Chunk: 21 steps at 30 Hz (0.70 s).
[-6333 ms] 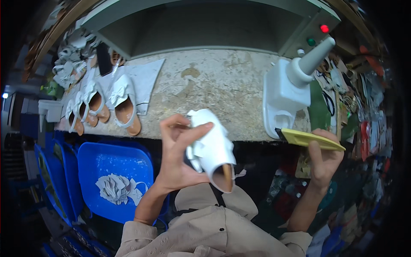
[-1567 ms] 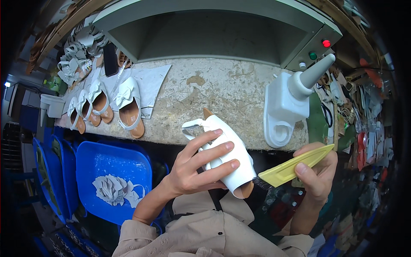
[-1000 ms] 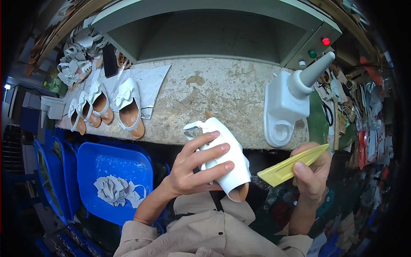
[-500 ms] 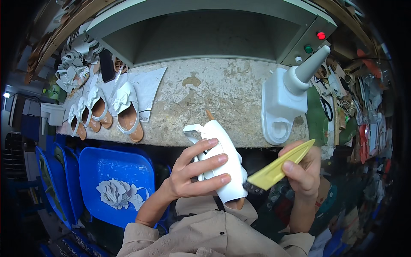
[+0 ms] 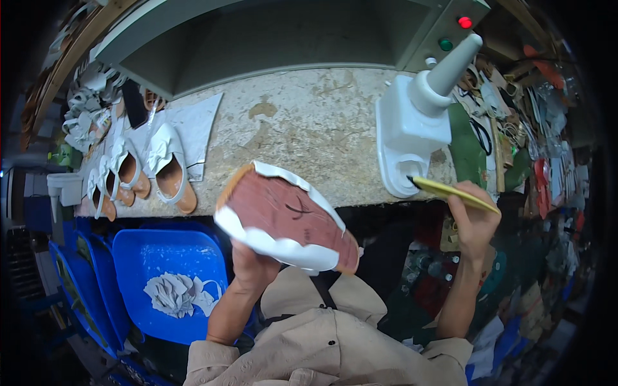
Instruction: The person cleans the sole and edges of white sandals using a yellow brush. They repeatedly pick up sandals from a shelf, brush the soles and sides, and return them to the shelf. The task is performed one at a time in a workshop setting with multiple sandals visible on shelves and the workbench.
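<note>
My left hand (image 5: 253,265) grips a white-strapped sandal (image 5: 290,215) from beneath, its fingers mostly hidden. The sandal's reddish-brown underside faces up, with dark marks on it and the white upper's edges folded over the rim. In my right hand (image 5: 477,222) is a flat yellow-handled brush (image 5: 458,194), pinched between thumb and fingers. Its dark tip reaches over the small round cup (image 5: 407,172) at the foot of a white plastic pot (image 5: 415,119) with a long cone-shaped spout; I cannot tell whether it touches inside.
Several white sandals with bows (image 5: 168,161) line the left of the worn bench (image 5: 296,116). A blue chair (image 5: 170,251) below holds white cut pieces (image 5: 177,293). Behind the bench stands a grey hooded machine (image 5: 270,48) with a red lamp (image 5: 465,22). Clutter crowds the right.
The sandal has been turned from its white side to its underside and moved left. My right hand has carried the brush from beside the sandal up and right to the pot's cup.
</note>
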Tool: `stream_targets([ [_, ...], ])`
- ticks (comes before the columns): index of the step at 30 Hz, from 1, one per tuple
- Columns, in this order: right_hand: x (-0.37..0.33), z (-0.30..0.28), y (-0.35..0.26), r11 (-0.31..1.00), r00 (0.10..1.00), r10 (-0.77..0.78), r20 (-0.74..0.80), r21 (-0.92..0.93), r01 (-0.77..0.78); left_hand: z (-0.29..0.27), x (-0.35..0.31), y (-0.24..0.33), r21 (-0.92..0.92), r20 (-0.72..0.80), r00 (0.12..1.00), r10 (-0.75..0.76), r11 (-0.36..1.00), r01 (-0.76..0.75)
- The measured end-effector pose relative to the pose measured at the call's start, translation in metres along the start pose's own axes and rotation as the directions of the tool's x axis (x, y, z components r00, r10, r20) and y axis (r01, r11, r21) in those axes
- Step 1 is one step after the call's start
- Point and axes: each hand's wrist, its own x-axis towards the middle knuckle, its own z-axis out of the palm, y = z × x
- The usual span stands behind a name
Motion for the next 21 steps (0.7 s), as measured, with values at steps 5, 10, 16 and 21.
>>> stream_targets([
  [5, 0.038, -0.009, 0.011, 0.957, 0.952, -0.004, 0.305, -0.274, 0.092, -0.013, 0.011, -0.021, -0.287, 0.013, 0.989, -0.149, 0.947, 0.146],
  [10, 0.046, -0.011, 0.024, 0.955, 0.903, 0.000, 0.431, -0.267, 0.127, -0.019, 0.016, -0.031, -0.444, 0.017, 0.937, -0.349, 0.837, 0.320],
  [16, 0.052, -0.007, 0.027, 0.970, 0.886, 0.067, 0.459, -0.236, 0.049, -0.024, 0.010, -0.040, -0.281, 0.085, 0.935, -0.343, 0.892, 0.353],
  [21, 0.051, -0.013, 0.040, 0.909, 0.836, 0.392, 0.383, -0.020, -0.417, -0.017, 0.003, -0.045, -0.206, 0.074, 0.938, -0.338, 0.915, 0.346],
])
